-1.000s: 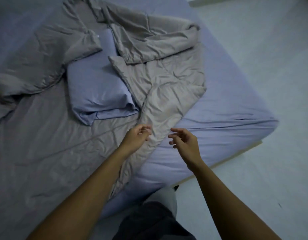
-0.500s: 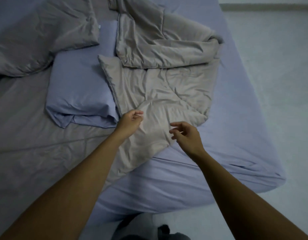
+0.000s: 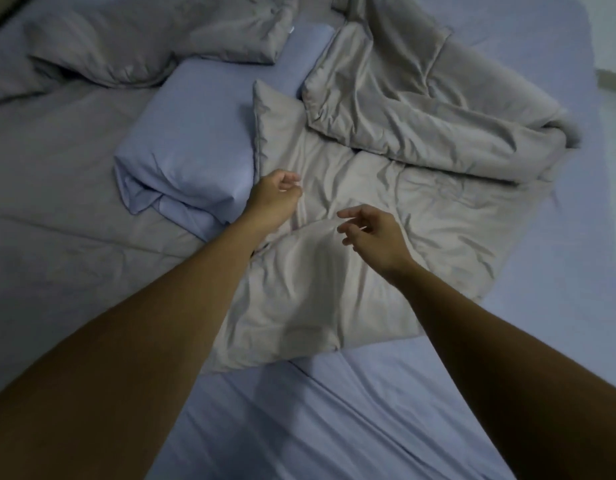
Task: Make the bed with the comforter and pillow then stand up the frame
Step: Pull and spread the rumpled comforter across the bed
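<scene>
Grey-beige comforter (image 3: 386, 188) is seen crumpled across the middle of the blue-sheeted bed (image 3: 334, 427), one fold bunched toward the far right edge and another part heaped at the far left corner; the blue pillow (image 3: 192, 140) is lodged between those parts, touching the comforter's left edge. Left hand (image 3: 273, 197) is held over the comforter just beside the pillow, fingers loosely curled with nothing clamped, and right hand (image 3: 377, 237) is held above the central folds, fingers spread apart and empty; actual contact with the fabric cannot be told, and the frame is not seen
</scene>
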{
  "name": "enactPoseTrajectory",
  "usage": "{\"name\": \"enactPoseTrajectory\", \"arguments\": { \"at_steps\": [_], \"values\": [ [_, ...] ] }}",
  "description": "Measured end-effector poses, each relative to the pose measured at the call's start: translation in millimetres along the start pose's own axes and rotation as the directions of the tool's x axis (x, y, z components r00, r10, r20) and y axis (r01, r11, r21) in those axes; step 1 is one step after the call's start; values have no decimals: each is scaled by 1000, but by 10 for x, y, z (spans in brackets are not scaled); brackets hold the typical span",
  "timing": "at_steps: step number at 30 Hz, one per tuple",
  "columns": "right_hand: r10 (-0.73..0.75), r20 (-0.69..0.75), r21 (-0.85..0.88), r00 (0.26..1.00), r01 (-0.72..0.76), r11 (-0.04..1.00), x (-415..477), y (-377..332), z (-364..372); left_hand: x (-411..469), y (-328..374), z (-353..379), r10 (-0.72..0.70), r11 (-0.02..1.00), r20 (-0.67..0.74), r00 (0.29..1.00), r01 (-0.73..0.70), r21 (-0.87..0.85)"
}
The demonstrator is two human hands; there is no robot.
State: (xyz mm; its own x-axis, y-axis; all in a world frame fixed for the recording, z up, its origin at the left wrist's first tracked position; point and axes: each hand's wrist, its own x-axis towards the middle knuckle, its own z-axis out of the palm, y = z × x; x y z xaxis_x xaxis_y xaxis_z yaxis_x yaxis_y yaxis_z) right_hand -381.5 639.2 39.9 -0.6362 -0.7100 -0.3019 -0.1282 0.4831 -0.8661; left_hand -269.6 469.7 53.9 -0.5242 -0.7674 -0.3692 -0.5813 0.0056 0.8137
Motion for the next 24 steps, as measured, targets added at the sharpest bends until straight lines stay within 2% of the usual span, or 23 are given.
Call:
{"name": "enactPoseTrajectory", "arguments": {
  "at_steps": [3,9,13,15,17,20,22,24],
  "values": [
    [-38,-6,-44,999,38,998,356,233,64,288,-149,106,9,998,-115,993,-1,68],
    [-106,-38,-137,994,100,986,978,575,231,816,-423,231,134,966,-310,941,-55,251],
    [-148,17,-347,989,145,926,1350,664,325,1122,-458,314,115,950,-452,884,35,311],
    [-182,44,-526,982,178,832,1531,728,411,1263,-453,326,96,927,-503,859,107,360],
    [-208,50,-657,977,189,730,1675,824,484,1373,-457,314,111,902,-515,850,131,411],
    [-187,67,-742,980,175,647,1789,925,496,1415,-483,328,199,887,-483,852,53,459],
    [-252,50,-746,966,204,634,1820,932,441,1363,-515,347,262,892,-467,844,-27,451],
    [-305,21,-690,952,235,685,1777,890,372,1264,-559,359,301,912,-443,844,-120,392]
  ]
}}
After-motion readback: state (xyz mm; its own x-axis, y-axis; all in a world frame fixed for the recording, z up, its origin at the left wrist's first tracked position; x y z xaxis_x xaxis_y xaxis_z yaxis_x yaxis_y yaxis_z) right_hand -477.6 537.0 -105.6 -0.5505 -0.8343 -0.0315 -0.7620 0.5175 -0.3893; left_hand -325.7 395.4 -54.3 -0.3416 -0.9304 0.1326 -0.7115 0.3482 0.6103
